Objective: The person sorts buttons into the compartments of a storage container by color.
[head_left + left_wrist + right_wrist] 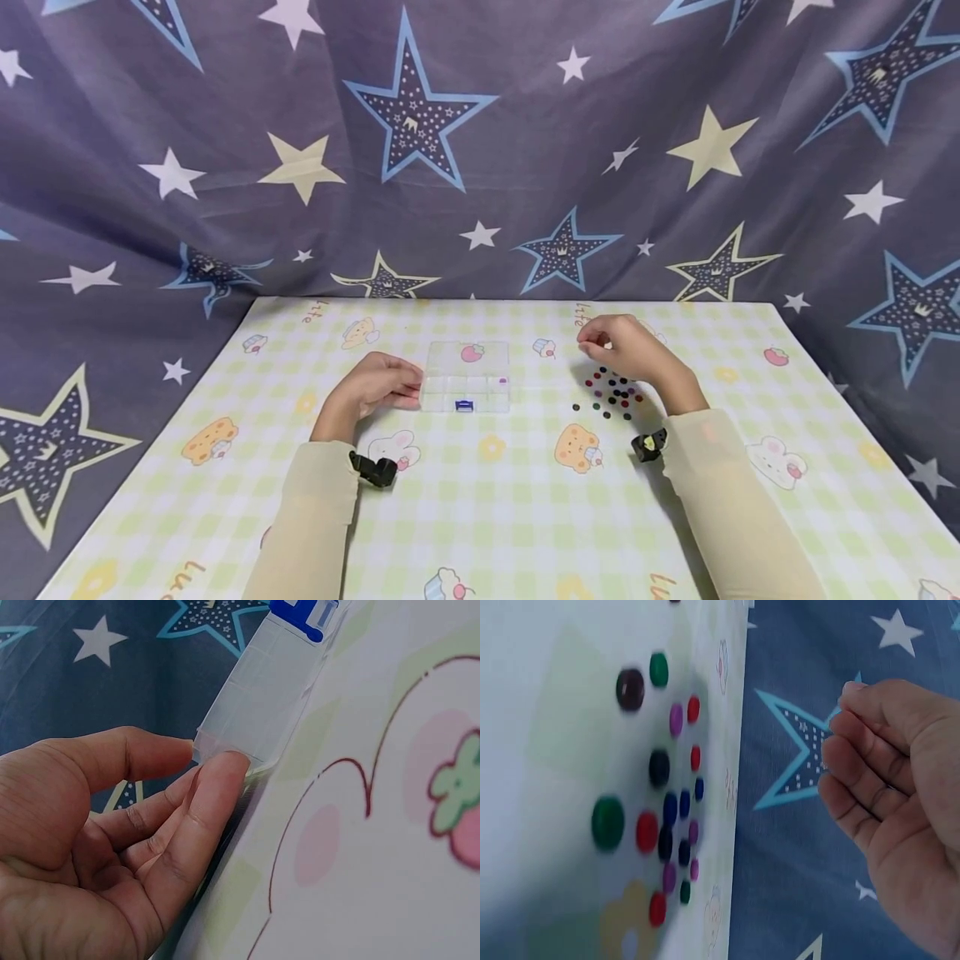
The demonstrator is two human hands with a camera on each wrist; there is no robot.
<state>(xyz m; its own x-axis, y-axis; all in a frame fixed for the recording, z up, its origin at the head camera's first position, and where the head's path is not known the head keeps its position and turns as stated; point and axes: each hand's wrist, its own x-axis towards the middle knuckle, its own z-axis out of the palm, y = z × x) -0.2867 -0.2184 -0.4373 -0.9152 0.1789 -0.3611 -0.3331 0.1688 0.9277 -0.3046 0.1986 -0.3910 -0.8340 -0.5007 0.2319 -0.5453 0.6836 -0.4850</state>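
On the table stands a clear plastic compartment box [465, 383] with its lid raised at the back and a blue latch [464, 406] in front. A small purple bead [502, 381] lies in a right-hand compartment. My left hand [384, 382] pinches the box's left end between thumb and fingertips, near the front corner. To the right, my right hand [618, 343] hovers over the far side of a scatter of small round beads [613, 393], coloured red, green, purple, black and blue. Its fingers are curled, thumb and index tips together; no bead shows between them.
A pale green checked cloth [491, 500] with printed cartoon figures covers the table. Behind it hangs a dark star-patterned curtain [525, 150]. Each wrist carries a black camera, one at the left sleeve [307, 500], one at the right sleeve [727, 500].
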